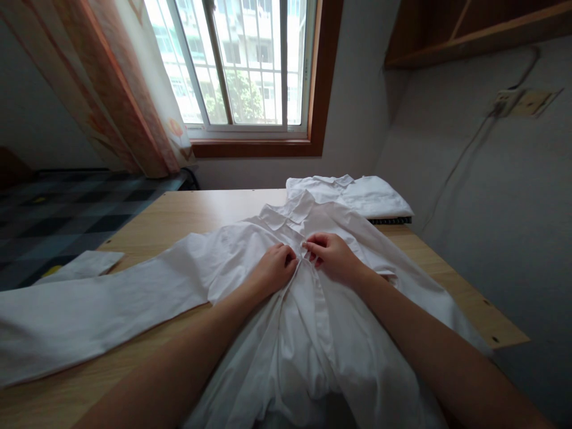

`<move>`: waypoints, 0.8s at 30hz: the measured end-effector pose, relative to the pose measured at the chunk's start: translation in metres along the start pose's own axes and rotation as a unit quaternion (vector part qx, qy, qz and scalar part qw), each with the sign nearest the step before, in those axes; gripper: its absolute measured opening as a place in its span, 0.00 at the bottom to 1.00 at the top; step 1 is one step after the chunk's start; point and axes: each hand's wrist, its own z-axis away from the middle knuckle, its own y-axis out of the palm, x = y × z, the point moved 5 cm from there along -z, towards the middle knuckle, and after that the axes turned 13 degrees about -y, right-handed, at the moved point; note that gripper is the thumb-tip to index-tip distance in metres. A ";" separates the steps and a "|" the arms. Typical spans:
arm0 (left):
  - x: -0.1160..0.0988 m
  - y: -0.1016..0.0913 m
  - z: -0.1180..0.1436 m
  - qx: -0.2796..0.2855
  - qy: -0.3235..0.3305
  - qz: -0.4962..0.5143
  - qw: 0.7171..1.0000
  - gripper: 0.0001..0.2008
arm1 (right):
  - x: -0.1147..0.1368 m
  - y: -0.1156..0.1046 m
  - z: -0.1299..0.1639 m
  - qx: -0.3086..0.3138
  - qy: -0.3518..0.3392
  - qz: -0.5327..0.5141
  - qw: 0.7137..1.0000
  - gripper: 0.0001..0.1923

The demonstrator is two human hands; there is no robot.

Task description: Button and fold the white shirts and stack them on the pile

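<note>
The right grip point(333, 253) was pinched, thumb against fingertips, on the front edge of a white shirt point(290, 333). The left grip point(274, 268) met it there, its fingers curled closed on the same front, just beside the right one.

The shirt lay across the bench point(218, 205), collar point(286, 215) toward the window point(241, 65). One sleeve point(111, 310) ran out to the left along the bench; the other side sloped down over the right edge. Below the hands the cloth gathered in folds and fell over the near edge.

Beyond the collar, at the far right, a folded shirt point(353, 196) rested on something black point(391, 221) with a ridged edge. A bed point(67, 202) with a checked cover stood left of the bench, under a curtain point(125, 89). On the right wall, a cord point(460, 155) hung from a socket point(504, 102).
</note>
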 end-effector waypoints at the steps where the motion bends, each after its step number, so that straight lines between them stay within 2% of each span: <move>1: 0.000 0.000 0.000 -0.003 -0.001 0.001 1.000 0.06 | 0.000 0.002 0.000 0.009 -0.009 0.004 1.000 0.10; 6: 0.003 -0.002 -0.003 0.012 -0.027 0.042 0.999 0.06 | -0.004 0.011 0.002 0.071 -0.024 0.079 0.994 0.10; 9: 0.006 -0.004 -0.006 0.030 -0.051 0.068 0.996 0.07 | -0.004 0.011 0.002 0.085 -0.018 0.083 0.993 0.11; 16: 0.009 -0.006 -0.008 0.065 -0.071 0.112 0.989 0.10 | -0.003 0.008 0.002 0.079 -0.014 0.091 0.993 0.11; 24: 0.013 -0.008 -0.011 0.074 -0.062 0.147 0.985 0.11 | -0.003 0.005 0.000 0.074 -0.056 0.180 0.979 0.11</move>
